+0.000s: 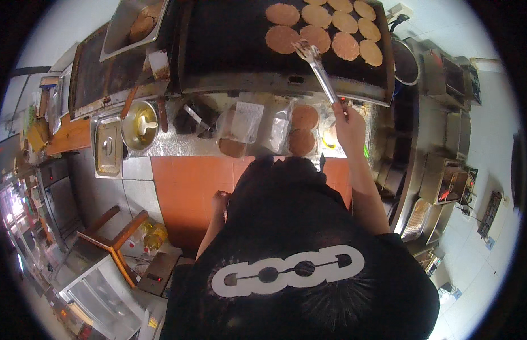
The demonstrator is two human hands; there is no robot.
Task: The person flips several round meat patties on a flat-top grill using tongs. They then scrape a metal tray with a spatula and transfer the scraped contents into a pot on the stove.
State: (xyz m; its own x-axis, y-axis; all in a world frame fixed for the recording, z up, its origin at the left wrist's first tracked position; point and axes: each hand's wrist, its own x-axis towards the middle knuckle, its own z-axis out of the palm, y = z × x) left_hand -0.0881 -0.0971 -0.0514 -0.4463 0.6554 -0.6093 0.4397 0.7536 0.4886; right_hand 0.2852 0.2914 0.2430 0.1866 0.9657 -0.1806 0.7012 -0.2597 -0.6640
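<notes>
My right hand (348,123) grips the handle end of metal tongs (324,80). Their scalloped tips lie over the flat round patties (282,39) at the near edge of the group on the dark griddle (229,46); whether they pinch one cannot be told. Redder patties lie on the left of the group, paler ones on the right. On the counter below the griddle, more raw-looking patties (302,142) rest on clear plastic sheets, beside a clear plastic bag (247,121). My left hand (221,199) hangs low beside my body, its fingers curled and partly hidden.
A steel bowl (153,138) with yellow fat and a white utensil stands left on the counter, next to a lidded steel pan (108,148). A scraper (158,66) lies by a second griddle (106,70), which bears a deep steel pan (134,46). Steel equipment (448,178) lines the right.
</notes>
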